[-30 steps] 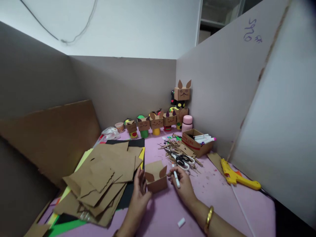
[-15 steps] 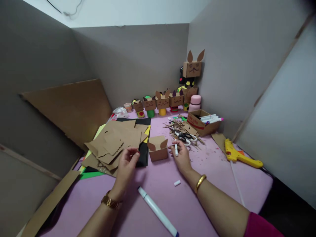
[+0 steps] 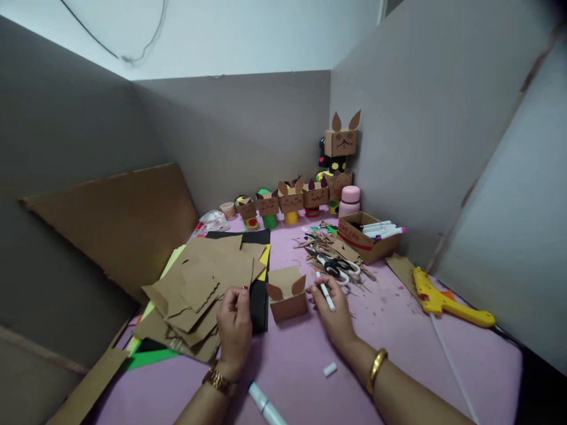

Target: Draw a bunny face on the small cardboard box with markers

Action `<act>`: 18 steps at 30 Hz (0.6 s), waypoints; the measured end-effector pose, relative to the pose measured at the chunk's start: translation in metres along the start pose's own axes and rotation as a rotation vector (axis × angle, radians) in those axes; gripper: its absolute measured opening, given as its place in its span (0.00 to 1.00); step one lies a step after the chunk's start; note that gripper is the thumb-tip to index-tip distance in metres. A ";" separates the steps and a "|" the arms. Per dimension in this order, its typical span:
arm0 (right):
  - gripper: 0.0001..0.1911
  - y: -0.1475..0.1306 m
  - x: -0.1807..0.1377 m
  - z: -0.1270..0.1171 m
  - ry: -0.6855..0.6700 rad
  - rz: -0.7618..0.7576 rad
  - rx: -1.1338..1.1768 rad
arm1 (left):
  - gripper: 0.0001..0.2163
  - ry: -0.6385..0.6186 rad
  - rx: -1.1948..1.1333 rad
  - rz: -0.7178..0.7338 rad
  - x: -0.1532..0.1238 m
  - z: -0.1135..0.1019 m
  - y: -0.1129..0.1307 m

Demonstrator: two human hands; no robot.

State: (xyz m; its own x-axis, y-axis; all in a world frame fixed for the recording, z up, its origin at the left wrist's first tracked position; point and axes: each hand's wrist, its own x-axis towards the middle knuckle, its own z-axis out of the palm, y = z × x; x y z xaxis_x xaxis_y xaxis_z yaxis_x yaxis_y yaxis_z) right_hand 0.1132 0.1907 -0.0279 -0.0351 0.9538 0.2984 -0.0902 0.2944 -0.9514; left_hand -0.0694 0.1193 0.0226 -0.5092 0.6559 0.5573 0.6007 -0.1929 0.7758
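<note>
My right hand [image 3: 335, 313] grips a slim white marker [image 3: 326, 296] with its orange tip pointing away from me. Just left of it, a small cardboard box [image 3: 289, 308] with two pointed ear pieces stands on the pink tabletop [image 3: 292, 366]. My left hand [image 3: 234, 323] is curled closed, thumb against the fingers, at the near edge of a pile of cut cardboard sheets [image 3: 199, 277]; nothing shows in it. A white cap [image 3: 330, 369] lies in front of my right wrist. Nearer me is a thicker white marker [image 3: 267, 407], partly out of view.
Black-handled scissors [image 3: 333, 265] lie among cardboard scraps [image 3: 321, 245]. Behind my right hand are a box of markers [image 3: 367, 236] and a pink bottle [image 3: 349, 200]. A yellow glue gun [image 3: 447, 298] rests far right. Several cardboard animal figures [image 3: 291, 200] line the back.
The camera view has tilted up, so the table sits lower. My left hand has turned more upright, and the marker in my right hand has swung into a slant.
</note>
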 end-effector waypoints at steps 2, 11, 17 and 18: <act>0.08 0.001 0.000 0.002 -0.005 -0.004 -0.008 | 0.14 -0.018 0.006 0.000 -0.004 -0.003 -0.009; 0.10 0.001 0.002 0.011 -0.014 -0.039 -0.033 | 0.17 -0.228 -0.109 -0.014 -0.011 0.000 -0.038; 0.22 -0.001 0.003 0.016 -0.098 -0.043 -0.037 | 0.29 -0.329 -0.179 -0.058 -0.018 0.015 -0.054; 0.26 -0.002 0.002 0.016 -0.117 -0.041 -0.042 | 0.30 -0.346 -0.163 -0.037 -0.019 0.016 -0.056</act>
State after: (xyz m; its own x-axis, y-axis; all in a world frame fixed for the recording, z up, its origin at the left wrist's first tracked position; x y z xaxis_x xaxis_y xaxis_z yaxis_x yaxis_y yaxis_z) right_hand 0.0971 0.1915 -0.0243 -0.1484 0.9280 0.3418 -0.0518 0.3378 -0.9398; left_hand -0.0833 0.1295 -0.0365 -0.2743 0.8667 0.4167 0.4659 -0.2593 0.8460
